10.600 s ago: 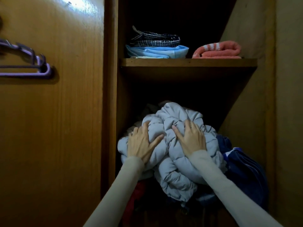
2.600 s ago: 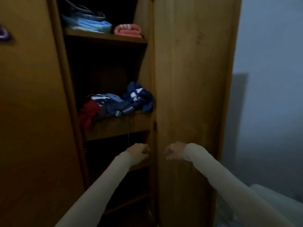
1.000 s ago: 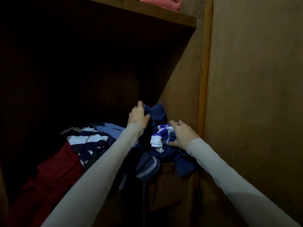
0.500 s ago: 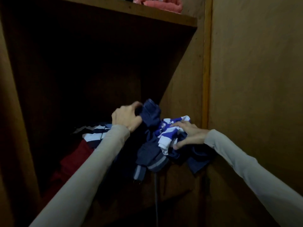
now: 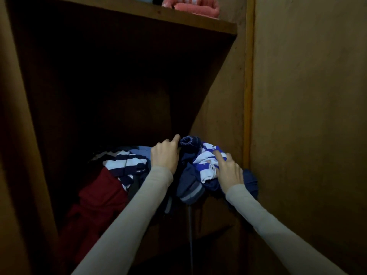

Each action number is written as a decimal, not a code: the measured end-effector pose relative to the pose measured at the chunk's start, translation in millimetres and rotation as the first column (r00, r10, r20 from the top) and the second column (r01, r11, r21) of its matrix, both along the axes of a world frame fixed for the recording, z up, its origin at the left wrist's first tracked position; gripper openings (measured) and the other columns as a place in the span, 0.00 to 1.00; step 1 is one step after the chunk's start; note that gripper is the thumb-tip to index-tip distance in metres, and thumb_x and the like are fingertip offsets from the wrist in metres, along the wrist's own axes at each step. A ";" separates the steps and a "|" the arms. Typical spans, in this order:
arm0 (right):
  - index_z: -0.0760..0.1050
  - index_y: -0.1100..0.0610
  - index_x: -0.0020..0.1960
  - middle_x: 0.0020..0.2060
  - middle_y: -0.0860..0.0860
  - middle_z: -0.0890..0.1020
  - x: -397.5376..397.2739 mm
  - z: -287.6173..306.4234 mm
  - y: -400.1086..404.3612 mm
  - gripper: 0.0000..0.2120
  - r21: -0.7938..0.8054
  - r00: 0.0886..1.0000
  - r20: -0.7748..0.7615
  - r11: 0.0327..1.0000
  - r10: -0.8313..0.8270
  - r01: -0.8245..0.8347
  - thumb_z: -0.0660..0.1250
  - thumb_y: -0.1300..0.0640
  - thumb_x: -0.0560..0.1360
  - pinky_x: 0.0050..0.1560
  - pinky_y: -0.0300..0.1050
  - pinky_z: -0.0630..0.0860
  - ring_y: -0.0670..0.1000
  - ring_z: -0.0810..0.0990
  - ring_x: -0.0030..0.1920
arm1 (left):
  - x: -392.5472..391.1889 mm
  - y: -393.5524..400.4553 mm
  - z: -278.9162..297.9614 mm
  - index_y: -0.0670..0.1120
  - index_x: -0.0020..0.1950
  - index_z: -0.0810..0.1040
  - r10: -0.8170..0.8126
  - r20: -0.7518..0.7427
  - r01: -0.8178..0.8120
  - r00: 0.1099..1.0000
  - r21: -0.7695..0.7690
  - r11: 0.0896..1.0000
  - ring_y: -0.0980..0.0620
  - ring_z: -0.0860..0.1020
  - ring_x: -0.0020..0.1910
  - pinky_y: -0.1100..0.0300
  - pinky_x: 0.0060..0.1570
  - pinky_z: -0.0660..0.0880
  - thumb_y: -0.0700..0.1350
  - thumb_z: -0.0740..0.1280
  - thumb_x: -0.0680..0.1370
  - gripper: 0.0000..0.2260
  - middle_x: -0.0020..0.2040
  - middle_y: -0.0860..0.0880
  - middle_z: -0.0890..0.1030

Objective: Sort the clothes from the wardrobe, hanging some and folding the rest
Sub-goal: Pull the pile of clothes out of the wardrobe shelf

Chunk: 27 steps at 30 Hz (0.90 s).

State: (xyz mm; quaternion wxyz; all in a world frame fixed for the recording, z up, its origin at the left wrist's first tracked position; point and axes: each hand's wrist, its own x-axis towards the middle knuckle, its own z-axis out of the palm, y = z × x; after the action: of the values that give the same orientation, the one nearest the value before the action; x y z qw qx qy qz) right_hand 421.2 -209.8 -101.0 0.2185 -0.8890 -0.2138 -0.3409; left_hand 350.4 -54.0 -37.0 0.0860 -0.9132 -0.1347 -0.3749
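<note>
Both hands are deep in the wardrobe, working on the heap of clothes on the middle shelf [image 5: 214,207]. The left hand [image 5: 163,155] has its fingers curled round a dark navy garment [image 5: 188,143], whose ribbed cuff sticks up just beyond that grip, so the grip is closed on cloth, not spread. The right hand [image 5: 228,171] lies with fingers mostly straight on a blue-and-white striped piece [image 5: 206,167], pressing it down; whether the thumb pinches anything underneath cannot be told. Left of the left grip sit a navy-and-white striped top [image 5: 123,165] and, nearer the person, a dark red garment [image 5: 99,195] hanging over the shelf edge. A pink folded towel [image 5: 194,6] rests on the upper shelf [image 5: 139,12], well above both grips. To do this step well, it seems best to gather the whole navy bundle between the two grips before lifting, slipping the right fingers under the cloth instead of only pressing on top. Pulling by the cuff alone would likely drag the neighbouring striped top off the shelf, since the pieces look tangled
</note>
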 end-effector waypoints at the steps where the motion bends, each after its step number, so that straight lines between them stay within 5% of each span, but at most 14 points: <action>1: 0.70 0.57 0.67 0.51 0.64 0.75 -2.0 -0.7 0.2 0.23 0.023 0.999 0.029 0.999 0.031 -0.032 0.67 0.64 0.73 0.35 0.49 0.71 0.63 0.79 0.44 | -0.4 -0.3 -3.1 0.48 0.67 0.66 0.007 0.037 -0.006 0.999 -0.005 1.000 0.41 0.79 0.48 0.54 0.37 0.65 0.46 0.56 0.82 0.14 0.52 0.44 0.78; 4: 0.79 0.61 0.54 0.38 0.63 0.77 -2.3 3.4 1.5 0.26 0.007 0.985 0.170 0.999 0.039 -0.040 0.79 0.67 0.56 0.20 0.45 0.71 0.61 0.78 0.29 | -3.7 2.9 -5.7 0.47 0.59 0.75 0.035 0.149 -0.046 0.988 0.072 0.996 0.45 0.80 0.34 0.59 0.29 0.62 0.44 0.68 0.75 0.13 0.43 0.46 0.80; 7: 0.79 0.61 0.53 0.37 0.63 0.77 -2.5 19.3 -0.6 0.27 0.083 0.955 0.296 0.996 0.020 -0.046 0.80 0.68 0.55 0.19 0.44 0.70 0.60 0.78 0.28 | -1.6 7.5 -1.4 0.47 0.45 0.80 0.045 0.286 -0.086 0.957 0.131 0.988 0.50 0.73 0.18 0.65 0.22 0.56 0.44 0.80 0.61 0.16 0.30 0.49 0.77; 13: 0.67 0.57 0.57 0.38 0.60 0.77 -13.0 60.8 -15.9 0.16 0.177 0.861 0.502 0.984 -0.085 -0.007 0.56 0.50 0.73 0.21 0.41 0.69 0.57 0.77 0.30 | -9.6 -10.4 22.0 0.46 0.45 0.81 -0.073 0.506 0.000 0.859 0.143 0.990 0.50 0.72 0.19 0.66 0.21 0.61 0.45 0.76 0.68 0.09 0.32 0.49 0.78; 17: 0.67 0.58 0.55 0.36 0.57 0.78 -23.2 77.8 -33.8 0.16 0.188 0.711 0.666 0.973 -0.228 0.135 0.58 0.48 0.74 0.20 0.39 0.67 0.54 0.77 0.29 | -18.1 -25.0 35.3 0.46 0.46 0.80 -0.156 0.601 0.086 0.784 0.144 0.986 0.49 0.73 0.19 0.66 0.22 0.61 0.46 0.68 0.74 0.06 0.34 0.48 0.79; 22: 0.68 0.57 0.53 0.35 0.56 0.79 -52.3 88.8 -59.7 0.13 0.138 0.482 0.843 0.962 -0.240 0.238 0.60 0.49 0.74 0.22 0.39 0.66 0.51 0.75 0.28 | -42.6 -51.4 33.4 0.46 0.47 0.80 -0.203 0.637 0.150 0.743 0.136 0.979 0.49 0.73 0.20 0.66 0.22 0.61 0.49 0.56 0.76 0.14 0.34 0.48 0.78; 27: 0.68 0.56 0.52 0.32 0.55 0.77 -90.7 84.2 -84.4 0.12 0.084 0.425 0.884 0.961 -0.193 0.263 0.59 0.48 0.75 0.23 0.40 0.66 0.52 0.74 0.27 | -72.3 -74.5 16.5 0.46 0.44 0.80 -0.259 0.655 0.182 0.710 0.185 0.966 0.50 0.72 0.20 0.65 0.22 0.62 0.51 0.58 0.77 0.13 0.32 0.49 0.77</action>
State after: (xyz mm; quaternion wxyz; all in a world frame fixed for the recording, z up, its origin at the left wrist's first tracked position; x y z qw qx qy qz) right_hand 330.4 -294.2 -16.8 -0.0027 -0.6091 -0.1851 -0.7712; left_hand 278.2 -128.5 -20.5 0.0348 -0.7188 -0.0263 -0.6939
